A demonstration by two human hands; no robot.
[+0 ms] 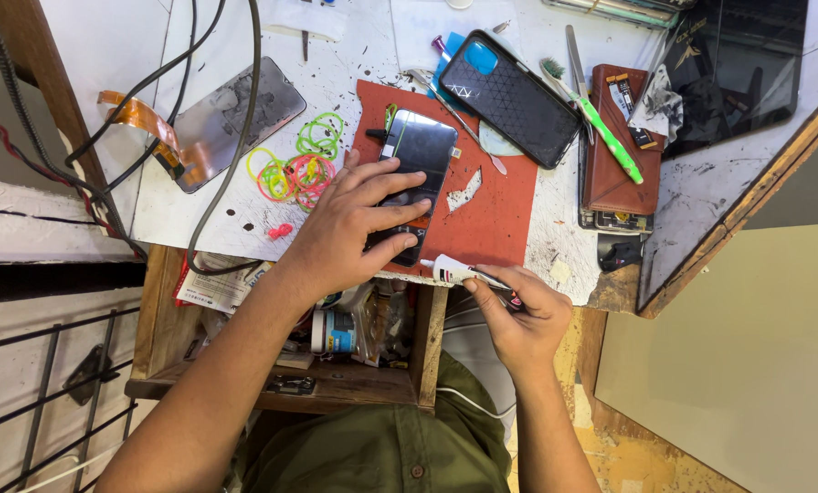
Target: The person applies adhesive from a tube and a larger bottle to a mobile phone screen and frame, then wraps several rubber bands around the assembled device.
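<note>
Left hand (349,224): fingers spread flat, pressing a black phone (415,183) on the red mat (496,215). Right hand (518,315): pinched closed around a small white tube (453,270) at the desk (244,219) edge.

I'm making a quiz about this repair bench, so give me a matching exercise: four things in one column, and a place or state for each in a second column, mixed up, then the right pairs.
Things:
1. small black phone
2. white glue tube
3. green toothbrush
4. neon rubber bands

Places or states:
A. lying across the brown wallet
B. pressed under the left hand on the red mat
C. piled on the white bench, left of the mat
D. pinched in the right hand at the bench edge

Pairs: 1-B, 2-D, 3-A, 4-C
</note>
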